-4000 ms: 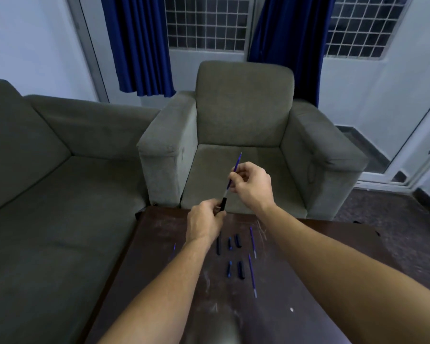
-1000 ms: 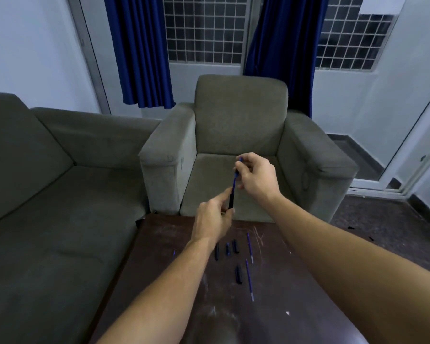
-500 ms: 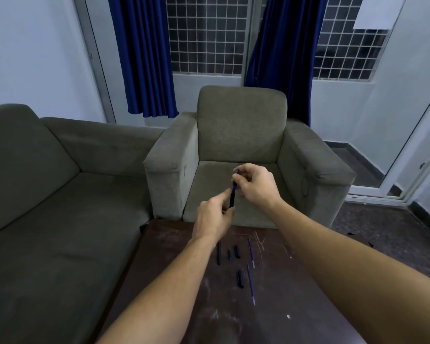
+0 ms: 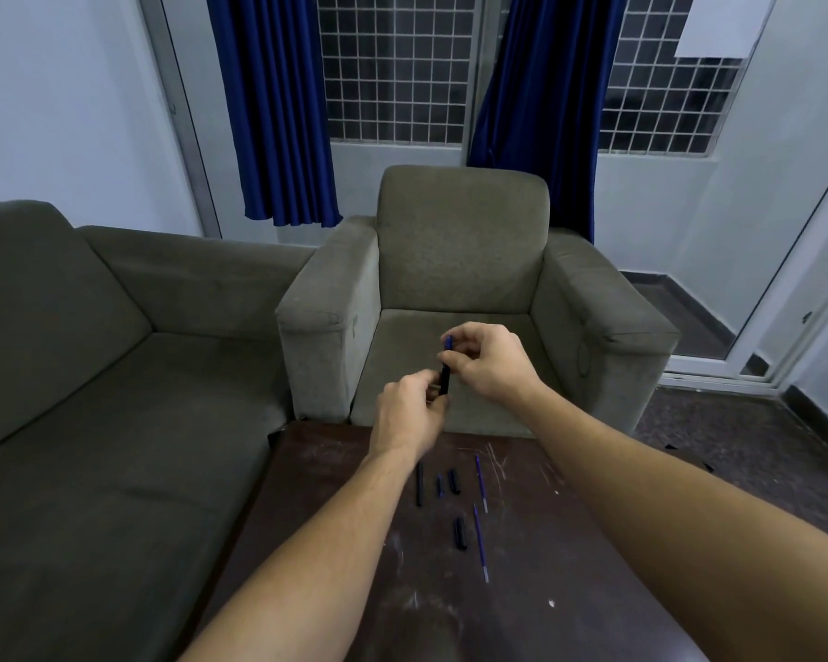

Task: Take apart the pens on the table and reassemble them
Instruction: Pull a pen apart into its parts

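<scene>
Pen (image 4: 445, 378) above table (image 4: 536, 561), loose refills (image 4: 480, 544) beneath, armchair (image 4: 460, 241) behind.

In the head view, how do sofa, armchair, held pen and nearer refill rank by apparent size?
1. sofa
2. armchair
3. held pen and nearer refill: similar; the pen is partly hidden, so unranked.

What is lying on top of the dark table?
On the table: three black pen pieces, one small blue piece and two thin refills. The left forearm and right forearm cover parts of the tabletop, so anything beneath them cannot be seen.
</scene>
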